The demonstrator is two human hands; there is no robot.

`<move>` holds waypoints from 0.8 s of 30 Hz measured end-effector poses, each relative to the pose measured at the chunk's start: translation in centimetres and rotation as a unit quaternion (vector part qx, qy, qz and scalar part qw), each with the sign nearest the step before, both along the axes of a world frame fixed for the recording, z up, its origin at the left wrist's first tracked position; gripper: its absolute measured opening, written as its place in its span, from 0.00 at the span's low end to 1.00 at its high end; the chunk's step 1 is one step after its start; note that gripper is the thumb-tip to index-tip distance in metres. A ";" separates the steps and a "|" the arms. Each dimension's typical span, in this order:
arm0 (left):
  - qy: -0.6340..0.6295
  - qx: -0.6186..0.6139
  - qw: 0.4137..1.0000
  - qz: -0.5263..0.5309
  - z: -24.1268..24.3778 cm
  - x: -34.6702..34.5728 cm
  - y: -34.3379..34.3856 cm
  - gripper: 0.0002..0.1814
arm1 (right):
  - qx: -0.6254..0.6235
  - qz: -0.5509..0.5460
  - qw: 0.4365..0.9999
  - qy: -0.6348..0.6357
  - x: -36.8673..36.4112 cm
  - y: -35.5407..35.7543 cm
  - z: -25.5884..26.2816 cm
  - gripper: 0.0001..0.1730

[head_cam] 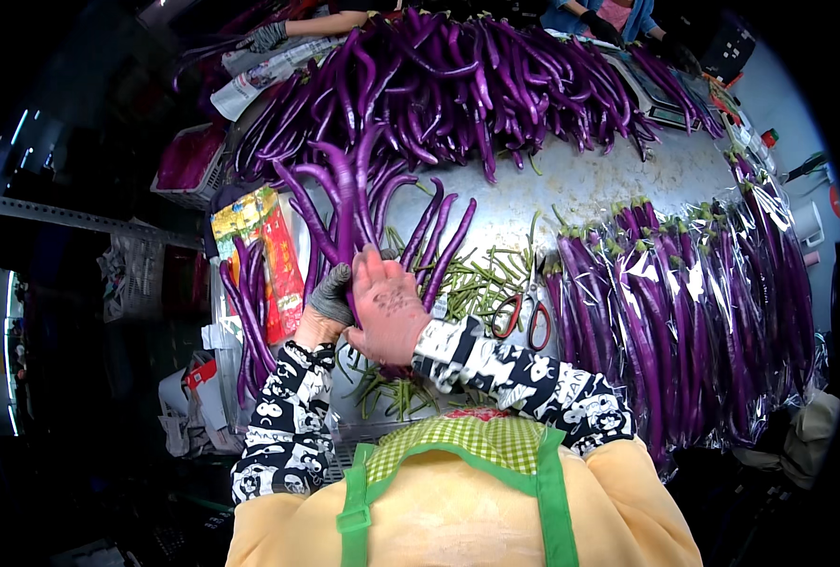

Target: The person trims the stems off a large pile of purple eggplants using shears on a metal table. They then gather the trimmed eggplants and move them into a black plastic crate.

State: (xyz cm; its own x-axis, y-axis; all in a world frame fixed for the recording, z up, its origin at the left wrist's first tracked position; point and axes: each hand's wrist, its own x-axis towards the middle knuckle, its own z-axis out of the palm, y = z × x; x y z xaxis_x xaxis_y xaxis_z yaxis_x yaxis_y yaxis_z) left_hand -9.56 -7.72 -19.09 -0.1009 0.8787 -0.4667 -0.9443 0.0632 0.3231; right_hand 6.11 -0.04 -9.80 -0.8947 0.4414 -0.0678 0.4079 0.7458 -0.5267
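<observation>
In front of me a bunch of long purple eggplants (345, 205) stands nearly upright between my two hands, tips pointing away. My left hand (331, 294), in a grey glove, grips the bunch from the left. Bare and seen from the back, my right hand (388, 305) is pressed around its lower right side; the palm is hidden, and dark marks show on the skin. Just right of the hands lie a few loose eggplants (438, 230) and many cut green stems (487, 273). Red-handled scissors (526, 312) rest beside the stems.
A large eggplant heap (448, 92) covers the table's (576, 177) far side. Clear-wrapped eggplant bundles (675, 305) line the right. Left are printed plastic packaging (264, 248) and more eggplants (250, 312). Two people work opposite, one gloved hand (267, 35) near a scale (657, 106) or newspaper (250, 88).
</observation>
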 end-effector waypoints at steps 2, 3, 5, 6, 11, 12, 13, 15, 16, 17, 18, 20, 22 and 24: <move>0.008 -0.004 1.000 0.014 -0.1 -0.3 0.3 0.20 | 0.063 0.015 0.996 0.068 0.2 -0.6 -0.8 0.47; 0.033 0.015 0.999 0.006 0.5 -0.2 0.4 0.22 | 0.002 0.045 0.995 0.088 0.3 -0.4 -0.8 0.45; 0.077 0.058 0.995 -0.016 3.0 0.9 1.4 0.24 | -0.117 0.093 0.981 0.122 1.1 0.6 -0.7 0.40; 0.090 0.039 0.995 0.017 3.6 1.6 1.9 0.25 | -0.115 0.083 0.967 0.210 1.6 0.8 -2.9 0.35; 0.123 0.139 0.978 0.099 6.0 0.4 0.2 0.31 | -0.187 -0.082 0.963 0.175 6.6 2.9 -2.9 0.36; 0.159 0.134 0.972 0.106 6.8 -0.3 -0.4 0.29 | -0.128 -0.122 0.976 0.124 8.4 3.4 -3.6 0.39; 0.164 0.167 0.964 0.127 7.0 -0.9 -0.9 0.28 | -0.069 -0.158 0.983 0.070 10.2 4.1 -4.6 0.42; 0.157 0.150 0.961 0.170 8.0 -2.8 -2.6 0.28 | -0.015 -0.204 0.973 -0.110 13.5 4.9 -6.3 0.42; 0.200 0.105 0.949 0.218 8.3 -3.0 -2.4 0.29 | -0.021 -0.234 0.956 -0.173 14.9 5.0 -6.8 0.41; 0.245 0.056 0.932 0.260 8.3 -3.3 -2.3 0.30 | -0.030 -0.263 0.935 -0.236 16.2 4.7 -7.4 0.40; 0.235 0.079 0.931 0.266 8.1 -4.7 -3.0 0.30 | -0.019 -0.258 0.936 -0.240 17.1 4.4 -8.7 0.38; 0.200 0.075 0.920 0.329 8.0 -5.4 -3.7 0.31 | 0.059 -0.242 0.937 -0.244 17.9 3.1 -10.4 0.33; 0.179 0.051 0.906 0.379 8.3 -5.4 -3.8 0.32 | 0.040 -0.280 0.947 -0.153 19.8 3.9 -14.5 0.31; 0.194 0.033 0.890 0.411 8.5 -5.4 -4.4 0.32 | -0.002 -0.292 0.948 -0.123 20.2 4.6 -14.7 0.27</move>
